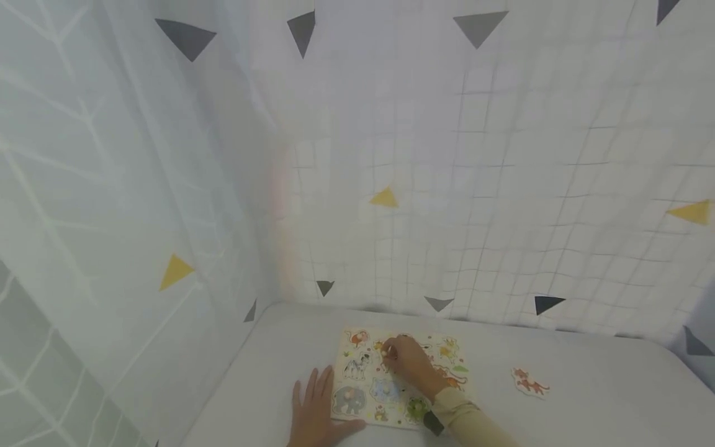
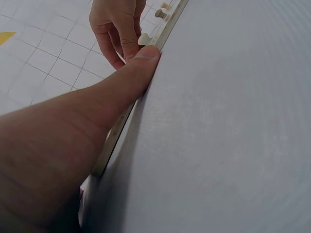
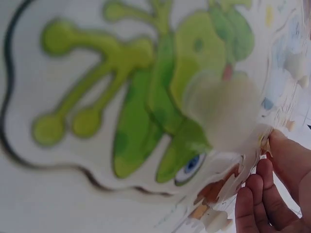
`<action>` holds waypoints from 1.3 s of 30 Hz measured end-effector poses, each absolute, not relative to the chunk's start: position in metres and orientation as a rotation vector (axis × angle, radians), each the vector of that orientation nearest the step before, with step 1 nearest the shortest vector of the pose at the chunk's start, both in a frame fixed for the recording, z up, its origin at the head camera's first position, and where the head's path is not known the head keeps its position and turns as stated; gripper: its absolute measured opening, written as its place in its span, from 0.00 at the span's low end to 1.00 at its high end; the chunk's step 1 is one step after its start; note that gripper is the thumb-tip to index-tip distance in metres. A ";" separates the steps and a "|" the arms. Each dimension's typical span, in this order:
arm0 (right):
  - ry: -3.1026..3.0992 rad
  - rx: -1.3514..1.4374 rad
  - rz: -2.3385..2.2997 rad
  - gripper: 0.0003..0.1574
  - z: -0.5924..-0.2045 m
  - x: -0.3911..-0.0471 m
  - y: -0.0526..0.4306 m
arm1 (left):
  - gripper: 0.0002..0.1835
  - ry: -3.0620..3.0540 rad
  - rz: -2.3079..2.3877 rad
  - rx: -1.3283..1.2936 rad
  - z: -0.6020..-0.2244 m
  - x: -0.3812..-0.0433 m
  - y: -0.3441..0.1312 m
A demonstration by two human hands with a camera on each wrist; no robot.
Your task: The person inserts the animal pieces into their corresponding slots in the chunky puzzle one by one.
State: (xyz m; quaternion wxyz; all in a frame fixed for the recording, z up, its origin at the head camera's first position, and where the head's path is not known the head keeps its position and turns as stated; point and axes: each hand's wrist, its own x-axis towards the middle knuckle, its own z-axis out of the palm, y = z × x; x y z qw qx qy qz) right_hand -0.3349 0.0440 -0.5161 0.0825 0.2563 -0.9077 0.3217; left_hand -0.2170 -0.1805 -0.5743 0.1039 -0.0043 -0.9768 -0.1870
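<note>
A knobbed wooden animal puzzle board (image 1: 339,366) lies on the white table. My right hand (image 1: 412,366) reaches over its middle, pinching a small puzzle piece between thumb and fingers; the piece is mostly hidden by them. In the right wrist view, the fingertips are close to the board's surface, beyond a green frog piece (image 3: 165,92) with a pale knob (image 3: 223,111). My left hand (image 1: 315,410) lies flat with fingers spread beside the board's left edge. Its thumb (image 2: 146,53) rests at the board's near edge. A zebra (image 1: 357,366) and an elephant (image 1: 349,400) sit at the left.
A loose puzzle piece (image 1: 530,382) with orange animals lies on the table (image 1: 592,397) right of the board. White cloth with a grid and triangles (image 1: 385,197) hangs behind, and more cloth (image 1: 173,271) hangs at the left.
</note>
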 end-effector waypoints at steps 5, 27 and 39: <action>-2.732 0.768 1.005 0.07 -0.522 -0.340 0.043 | 0.72 -2.875 -0.528 0.003 -0.572 -0.213 -0.183; -2.771 0.845 0.832 0.19 -0.507 -0.331 0.043 | 0.71 -2.854 -0.643 -0.005 -0.565 -0.213 -0.183; -2.896 0.830 0.816 0.25 -0.500 -0.317 0.057 | 0.72 -2.848 -0.567 -0.022 -0.573 -0.216 -0.179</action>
